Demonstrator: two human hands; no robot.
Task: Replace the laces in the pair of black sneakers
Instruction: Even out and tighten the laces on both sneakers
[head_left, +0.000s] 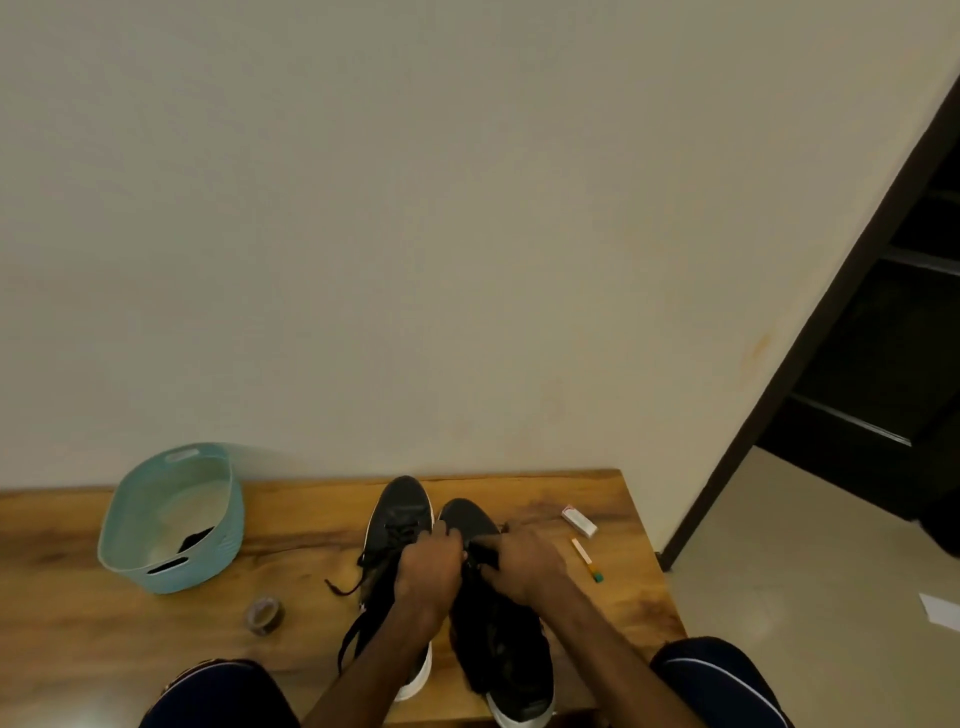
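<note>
On the wooden table (597, 613), right sneaker (498, 644) and left sneaker (400, 512) stand side by side, toes far. Left hand (428, 566) and right hand (524, 564) grip the right sneaker at its lacing, fingers curled narrow. A loose lace (345, 587) trails left. A teal basket (208, 551) stands far left.

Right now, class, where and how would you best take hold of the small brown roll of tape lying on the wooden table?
Come from straight above the small brown roll of tape. It lies flat with its hole facing up, so pinch across the outer rim, or hook a finger through the hole.
</note>
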